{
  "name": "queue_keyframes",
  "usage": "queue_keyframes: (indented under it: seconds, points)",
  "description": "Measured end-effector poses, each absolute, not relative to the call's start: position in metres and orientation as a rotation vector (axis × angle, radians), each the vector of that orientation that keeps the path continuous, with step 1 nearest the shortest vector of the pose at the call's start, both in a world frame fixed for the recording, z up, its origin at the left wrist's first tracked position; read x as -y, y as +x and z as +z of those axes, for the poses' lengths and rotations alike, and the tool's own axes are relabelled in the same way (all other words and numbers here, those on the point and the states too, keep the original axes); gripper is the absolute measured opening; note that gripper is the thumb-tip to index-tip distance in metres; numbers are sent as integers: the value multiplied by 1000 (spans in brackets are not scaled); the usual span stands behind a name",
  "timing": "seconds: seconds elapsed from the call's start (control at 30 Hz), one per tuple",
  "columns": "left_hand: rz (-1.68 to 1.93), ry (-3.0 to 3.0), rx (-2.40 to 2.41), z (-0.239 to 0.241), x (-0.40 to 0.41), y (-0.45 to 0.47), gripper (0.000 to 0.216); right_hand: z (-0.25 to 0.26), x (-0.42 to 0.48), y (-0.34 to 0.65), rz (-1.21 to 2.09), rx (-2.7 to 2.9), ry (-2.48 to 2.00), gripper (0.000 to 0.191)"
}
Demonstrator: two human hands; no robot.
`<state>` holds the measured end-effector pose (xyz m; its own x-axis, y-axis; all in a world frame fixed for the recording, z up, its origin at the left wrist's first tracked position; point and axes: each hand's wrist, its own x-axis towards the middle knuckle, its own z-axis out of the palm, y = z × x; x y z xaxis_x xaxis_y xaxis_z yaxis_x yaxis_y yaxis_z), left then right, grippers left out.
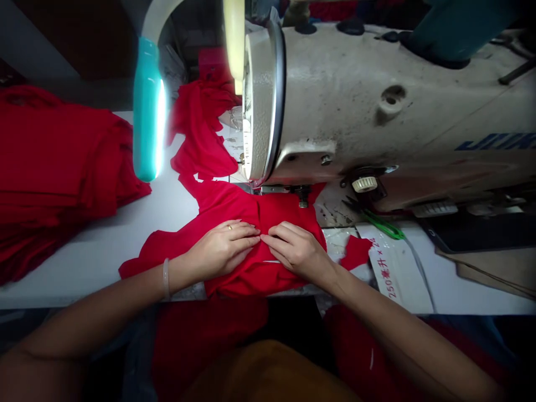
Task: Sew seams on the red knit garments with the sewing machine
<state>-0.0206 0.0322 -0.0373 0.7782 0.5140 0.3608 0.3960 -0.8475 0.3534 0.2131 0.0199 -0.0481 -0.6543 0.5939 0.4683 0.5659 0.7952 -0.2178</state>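
A piece of red fabric [234, 209] lies on the white table [84, 257] under the head of a cream sewing machine [377, 106]. My left hand [221, 245] rests on the fabric with its fingers laid flat and close together, a ring on one finger and a bangle at the wrist. My right hand [293, 248] lies beside it on the same cloth, fingers curled down and pressing a fold. The fingertips of both hands meet just in front of the presser foot [300, 196]. Neither hand grips anything else.
A stack of red cloth [54, 167] fills the left of the table. A lit teal lamp [147, 106] hangs over the work. More red fabric [201, 128] trails behind the needle. A printed white strip [389, 265], green thread [383, 224] and a dark tray [481, 231] lie right.
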Motion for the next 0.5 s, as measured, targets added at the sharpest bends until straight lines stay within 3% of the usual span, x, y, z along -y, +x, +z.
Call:
queue_keyframes:
  seconds: [0.2,0.4,0.5]
  points:
    - [606,2732,-693,-47,-40,-27,29,-51,-17,226,330,2405,-891,24]
    - [301,2679,-758,-37,-53,-35,35,-41,-21,238,305,2625,-1336,62]
    - [254,2664,-773,-36,-66,-37,35,-35,-33,237,398,2765,-1458,72]
